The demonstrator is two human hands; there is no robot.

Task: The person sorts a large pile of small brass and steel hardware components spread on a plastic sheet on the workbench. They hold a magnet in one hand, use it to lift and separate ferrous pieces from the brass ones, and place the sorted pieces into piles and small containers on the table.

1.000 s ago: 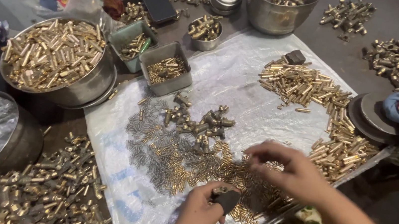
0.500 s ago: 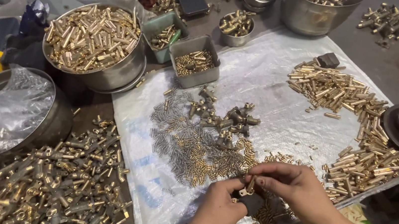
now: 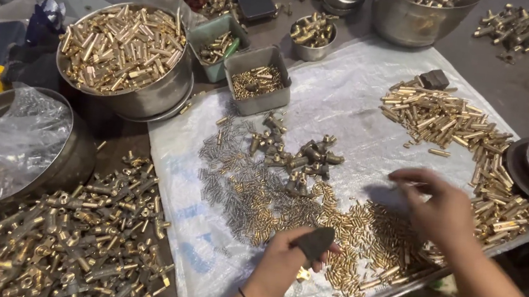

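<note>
Apart now, the right hand (image 3: 436,211) hovers half-open over brass pins (image 3: 374,237) near the counter's front edge; the left hand (image 3: 295,258) grips a dark wedge (image 3: 315,242). Picking pins singly, fingertips low, seems wisest.

Both hands are bare, with no gloves or rings visible. The left hand (image 3: 281,263) has a thin dark band round its wrist. The right hand (image 3: 440,211) has a beaded dark red bracelet at its wrist (partly blurred), and below it a green patterned sleeve shows.
</note>
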